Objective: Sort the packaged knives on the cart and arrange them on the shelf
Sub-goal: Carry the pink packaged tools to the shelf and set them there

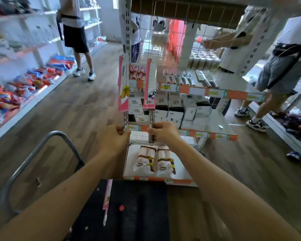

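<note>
wood-plank floor (87,105) | white side shelving (33,32) | daylight

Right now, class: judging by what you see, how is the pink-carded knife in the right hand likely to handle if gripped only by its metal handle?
The packaged knife stands upright from the right hand, so it probably feels top-heavy. Its shiny handle may be slippery. The thin card sleeve likely bends if pushed.

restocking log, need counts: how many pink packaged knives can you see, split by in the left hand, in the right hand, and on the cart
In left hand: 1 knife
In right hand: 1 knife
On cart: 1 knife
Total: 3
</note>
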Demonstrator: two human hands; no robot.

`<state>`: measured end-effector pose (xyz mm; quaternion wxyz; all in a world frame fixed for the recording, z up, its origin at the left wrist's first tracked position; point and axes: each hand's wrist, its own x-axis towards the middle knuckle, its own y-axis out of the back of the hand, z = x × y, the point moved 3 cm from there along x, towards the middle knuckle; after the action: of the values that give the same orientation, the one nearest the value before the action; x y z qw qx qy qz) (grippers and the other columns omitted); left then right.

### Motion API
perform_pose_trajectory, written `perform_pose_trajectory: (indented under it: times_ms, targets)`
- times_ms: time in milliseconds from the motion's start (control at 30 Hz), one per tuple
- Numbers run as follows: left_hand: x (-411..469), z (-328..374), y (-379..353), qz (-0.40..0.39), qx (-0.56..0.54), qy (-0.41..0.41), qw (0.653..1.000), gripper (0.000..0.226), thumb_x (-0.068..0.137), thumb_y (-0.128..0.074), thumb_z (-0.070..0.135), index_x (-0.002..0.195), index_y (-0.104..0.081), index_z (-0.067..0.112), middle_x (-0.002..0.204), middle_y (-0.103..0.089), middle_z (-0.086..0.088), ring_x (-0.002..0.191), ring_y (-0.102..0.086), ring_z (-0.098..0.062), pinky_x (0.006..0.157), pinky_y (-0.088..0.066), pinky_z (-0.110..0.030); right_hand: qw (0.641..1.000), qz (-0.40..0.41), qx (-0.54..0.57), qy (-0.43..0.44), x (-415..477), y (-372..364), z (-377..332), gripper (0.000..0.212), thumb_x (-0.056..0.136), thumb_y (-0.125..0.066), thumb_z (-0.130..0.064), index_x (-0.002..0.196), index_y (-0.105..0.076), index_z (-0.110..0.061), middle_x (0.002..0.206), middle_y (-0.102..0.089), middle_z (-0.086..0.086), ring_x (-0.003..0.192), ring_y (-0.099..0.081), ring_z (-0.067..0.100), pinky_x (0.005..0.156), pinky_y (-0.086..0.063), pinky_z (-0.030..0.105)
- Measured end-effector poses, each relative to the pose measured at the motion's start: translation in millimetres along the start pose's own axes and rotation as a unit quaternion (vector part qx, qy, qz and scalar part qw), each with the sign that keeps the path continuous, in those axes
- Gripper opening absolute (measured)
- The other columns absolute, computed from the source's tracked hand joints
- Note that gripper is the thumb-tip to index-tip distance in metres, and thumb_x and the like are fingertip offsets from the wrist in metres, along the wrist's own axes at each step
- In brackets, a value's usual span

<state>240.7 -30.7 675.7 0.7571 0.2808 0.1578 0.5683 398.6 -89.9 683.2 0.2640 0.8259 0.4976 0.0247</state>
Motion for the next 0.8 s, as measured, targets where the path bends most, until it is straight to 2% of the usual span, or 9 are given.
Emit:
perform_pose_trajectory:
  times_ms: [100, 200, 267, 333, 433, 567, 667, 733, 800]
  targets:
    - [2.0, 9.3, -1.4, 0.006, -0.018, -0.011, 1.0, 0.018, 0.086, -0.061, 0.026, 0.068, -0.062, 0.025, 0.066, -0.062, 0.006, 0.061, -0.054, -0.004, 0.056, -0.039, -0.02, 1.0, 0.004, -0.016, 0.011, 5.0, 8.2, -0.4, 0.013, 0.087, -0.065, -0.022, 0.095, -0.067, -0.012, 0.078, -0.062, -0.002, 0.066, -0.057, 0.004, 0.058, -0.045, 0.015]
    - [10.1, 21.4, -4.1, 0.0, -0.017, -0.025, 1.0, 0.014, 0.087, -0.061, 0.022, 0.083, -0.069, 0.011, 0.074, -0.062, 0.001, 0.063, -0.053, -0.007, 0.052, -0.036, -0.013, 0.999, 0.021, -0.029, 0.015, 14.9, 19.7, 0.0, 0.008, 0.084, -0.068, -0.024, 0.08, -0.065, -0.018, 0.071, -0.059, -0.004, 0.063, -0.055, 0.005, 0.059, -0.046, 0.015]
    - [20.9, 31.7, -6.9, -0.005, -0.013, -0.036, 0.999, 0.016, 0.087, -0.061, 0.021, 0.088, -0.07, 0.008, 0.078, -0.064, 0.0, 0.069, -0.056, -0.011, 0.054, -0.037, -0.015, 0.999, 0.033, -0.022, 0.0, 24.2, 28.6, 0.1, 0.008, 0.083, -0.069, -0.024, 0.08, -0.067, -0.017, 0.073, -0.062, -0.002, 0.066, -0.057, 0.009, 0.061, -0.048, 0.017]
    - [35.5, 41.9, -13.1, -0.019, -0.016, -0.046, 0.999, 0.015, 0.087, -0.061, 0.019, 0.074, -0.065, 0.013, 0.07, -0.059, 0.003, 0.065, -0.053, -0.01, 0.055, -0.038, -0.016, 0.998, 0.05, -0.023, -0.01, 35.5, 39.5, 1.0, 0.008, 0.083, -0.069, -0.024, 0.084, -0.069, -0.017, 0.081, -0.066, 0.003, 0.073, -0.061, 0.014, 0.067, -0.052, 0.021]
    - [60.8, 59.9, -31.5, -0.047, -0.033, -0.051, 0.997, 0.035, 0.086, -0.061, 0.019, 0.055, -0.047, 0.026, 0.056, -0.051, 0.01, 0.056, -0.048, -0.004, 0.063, -0.045, -0.022, 0.996, 0.08, -0.001, -0.026, 51.9, 61.1, 2.7, 0.007, 0.083, -0.069, -0.022, 0.087, -0.069, -0.015, 0.09, -0.068, 0.007, 0.083, -0.066, 0.019, 0.079, -0.056, 0.028]
    - [88.6, 90.2, -63.5, -0.083, -0.032, -0.085, 0.992, 0.036, 0.086, -0.061, 0.02, 0.053, -0.047, 0.024, 0.055, -0.053, 0.002, 0.057, -0.051, -0.015, 0.059, -0.044, -0.025, 0.991, 0.117, 0.028, -0.058, 65.2, 97.8, 8.3, 0.016, 0.086, -0.067, -0.017, 0.098, -0.069, -0.007, 0.084, -0.066, 0.004, 0.076, -0.064, 0.014, 0.068, -0.055, 0.018]
    - [98.4, 112.2, -89.1, -0.116, -0.034, -0.118, 0.986, 0.036, 0.087, -0.06, 0.019, 0.053, -0.051, 0.02, 0.056, -0.056, -0.004, 0.056, -0.051, -0.017, 0.057, -0.042, -0.024, 0.986, 0.143, 0.041, -0.077, 74.9, 126.3, 17.2, 0.013, 0.086, -0.067, -0.015, 0.095, -0.069, -0.005, 0.071, -0.061, 0.0, 0.062, -0.059, 0.007, 0.045, -0.047, 0.008]
    - [104.1, 124.9, -106.6, -0.128, -0.04, -0.127, 0.983, 0.032, 0.087, -0.06, 0.018, 0.056, -0.058, 0.013, 0.057, -0.061, -0.008, 0.054, -0.054, -0.017, 0.057, -0.047, -0.022, 0.982, 0.162, 0.048, -0.086, 82.8, 145.5, 26.3, 0.007, 0.085, -0.068, -0.016, 0.088, -0.068, -0.009, 0.071, -0.062, 0.0, 0.062, -0.06, 0.008, 0.056, -0.054, 0.014]
    - [110.0, 138.2, -123.9, -0.133, -0.04, -0.129, 0.982, 0.032, 0.086, -0.06, 0.018, 0.054, -0.059, 0.013, 0.053, -0.059, -0.003, 0.05, -0.052, -0.012, 0.051, -0.043, -0.011, 0.98, 0.173, 0.046, -0.088, 92.8, 165.7, 35.1, 0.008, 0.084, -0.069, -0.017, 0.085, -0.069, -0.009, 0.076, -0.065, 0.004, 0.069, -0.064, 0.014, 0.073, -0.058, 0.026]
